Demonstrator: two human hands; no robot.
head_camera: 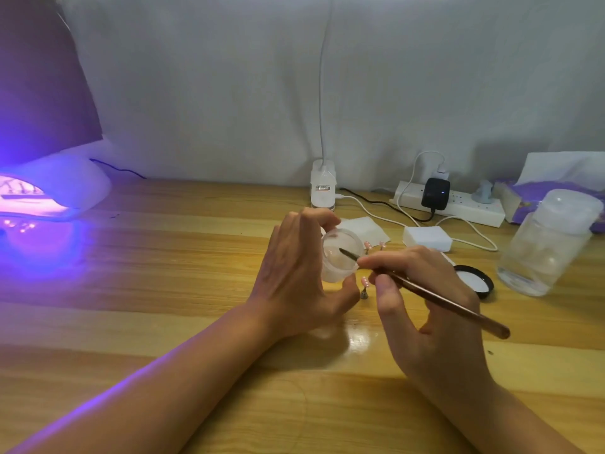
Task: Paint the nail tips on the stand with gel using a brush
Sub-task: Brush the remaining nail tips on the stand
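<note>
My left hand [294, 273] grips a small clear gel jar [340, 257], lifted and tilted toward me above the wooden table [163, 306]. My right hand [425, 306] pinches a brown-handled brush [442, 299], whose dark tip lies inside the jar's mouth. Behind and below the jar, pink nail tips [365, 282] sit on small metal stand posts [364, 293]; two more pink tips [375, 245] show just right of the jar. The rest of the stand is hidden by my hands.
The jar's black lid [474, 280] lies at the right, with a clear lidded bottle [546, 244] beyond it. A white box [427, 238], power strip [451, 204], lamp base [323, 188] and cables stand behind. A glowing UV nail lamp [49, 191] sits far left.
</note>
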